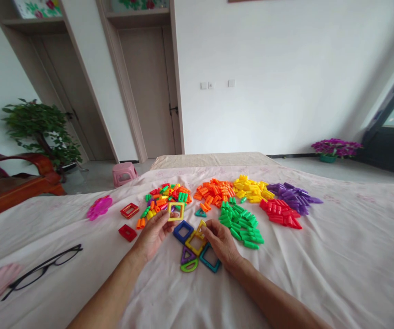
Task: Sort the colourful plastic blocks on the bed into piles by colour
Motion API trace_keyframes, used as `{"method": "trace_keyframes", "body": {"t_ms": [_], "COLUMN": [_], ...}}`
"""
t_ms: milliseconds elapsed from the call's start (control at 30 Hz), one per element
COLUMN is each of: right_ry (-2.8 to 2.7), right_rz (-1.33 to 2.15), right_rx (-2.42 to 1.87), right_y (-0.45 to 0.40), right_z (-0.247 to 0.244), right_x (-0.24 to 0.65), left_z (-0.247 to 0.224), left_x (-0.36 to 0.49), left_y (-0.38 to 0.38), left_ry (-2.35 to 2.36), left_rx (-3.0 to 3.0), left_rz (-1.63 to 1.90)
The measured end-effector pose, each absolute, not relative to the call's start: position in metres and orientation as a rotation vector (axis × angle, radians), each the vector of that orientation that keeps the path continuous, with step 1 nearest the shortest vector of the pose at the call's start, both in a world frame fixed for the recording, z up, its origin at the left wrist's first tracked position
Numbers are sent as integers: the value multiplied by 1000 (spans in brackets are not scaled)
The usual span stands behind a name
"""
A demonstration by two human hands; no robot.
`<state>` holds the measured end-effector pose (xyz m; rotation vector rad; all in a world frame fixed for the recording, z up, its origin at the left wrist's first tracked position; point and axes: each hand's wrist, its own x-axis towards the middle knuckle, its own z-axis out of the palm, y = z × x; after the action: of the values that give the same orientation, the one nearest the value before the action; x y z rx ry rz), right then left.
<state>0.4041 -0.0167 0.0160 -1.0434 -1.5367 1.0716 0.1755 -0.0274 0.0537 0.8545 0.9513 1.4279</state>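
My left hand (156, 233) pinches a yellow square magnetic tile (181, 212), held up off the cloth. My right hand (222, 242) has its fingers closed on a small yellow tile (200, 227) whose full shape is partly hidden. Between the hands lies a cluster of frame tiles: a blue square (178, 237), a yellow square (194, 252), a purple triangle (184, 258), a light green half-round piece (189, 267) and a teal square (204, 261). Beyond them rests a small teal triangle (200, 215).
Sorted heaps of plastic pieces lie farther back: orange (215, 189), yellow (250, 188), purple (291, 195), red (281, 212), green (240, 221), plus a mixed pile (164, 197). To the left are red tiles (127, 232), a pink piece (99, 207) and eyeglasses (42, 268).
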Motion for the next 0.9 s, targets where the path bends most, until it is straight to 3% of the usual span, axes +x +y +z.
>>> {"method": "trace_keyframes", "body": {"t_ms": [133,233,300,367,633,900], "right_ry": [-1535,-1552,-1564,-1569,-1575,-1583], "right_rz": [1077,1072,1063,1056,1056,1037], "right_rx": [-1045,-1068,-1083,-1091,-1080,-1079], "right_y": [-17,-18,-19,-19,-17,-17], "right_z": [17,21,24,25,22,22], "right_x": [404,403,403,403,404,404], "left_z": [63,65,62,58,45,40], "left_x": [124,70,39,20,22,27], "left_y": [-9,2,6,9,9,6], "left_ry": [1220,1772,2345,2540,2660,2667], "left_rx": [1063,1355,1602,1675,1962,2037], "left_rz": [1618,1620,1304,1115,680,499]}}
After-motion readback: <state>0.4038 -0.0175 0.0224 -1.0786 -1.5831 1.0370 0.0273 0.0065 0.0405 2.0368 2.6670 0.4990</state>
